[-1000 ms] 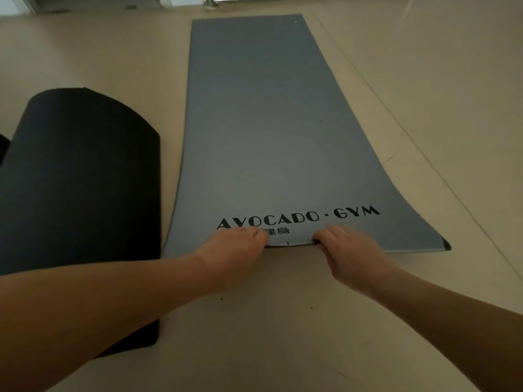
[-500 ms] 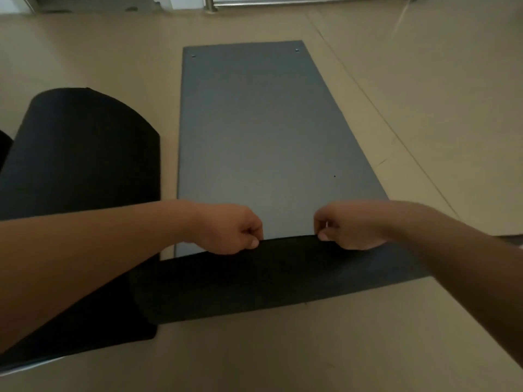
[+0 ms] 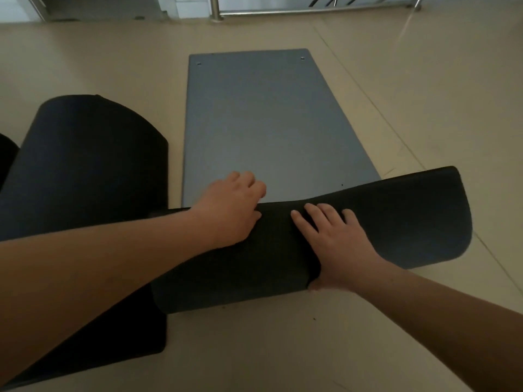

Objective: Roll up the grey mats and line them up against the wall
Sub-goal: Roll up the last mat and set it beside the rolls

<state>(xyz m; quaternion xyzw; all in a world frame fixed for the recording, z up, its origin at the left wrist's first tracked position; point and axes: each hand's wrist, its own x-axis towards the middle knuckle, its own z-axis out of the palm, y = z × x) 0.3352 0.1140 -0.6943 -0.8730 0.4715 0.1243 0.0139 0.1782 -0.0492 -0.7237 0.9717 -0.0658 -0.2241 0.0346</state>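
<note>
Lying on beige floor [image 3: 396,108], grey mat [image 3: 260,123], railing [image 3: 311,11]

Both hands flat on rolled near end of grey mat [image 3: 263,131]: left hand [image 3: 230,210], right hand [image 3: 338,244].

Bare forearms [image 3: 113,267], no sleeves

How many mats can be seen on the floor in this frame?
2 for sure. The grey mat lies in the middle, its near end being rolled under both hands. A black mat lies to its left. A dark sliver at the far left edge may be a third.
</note>
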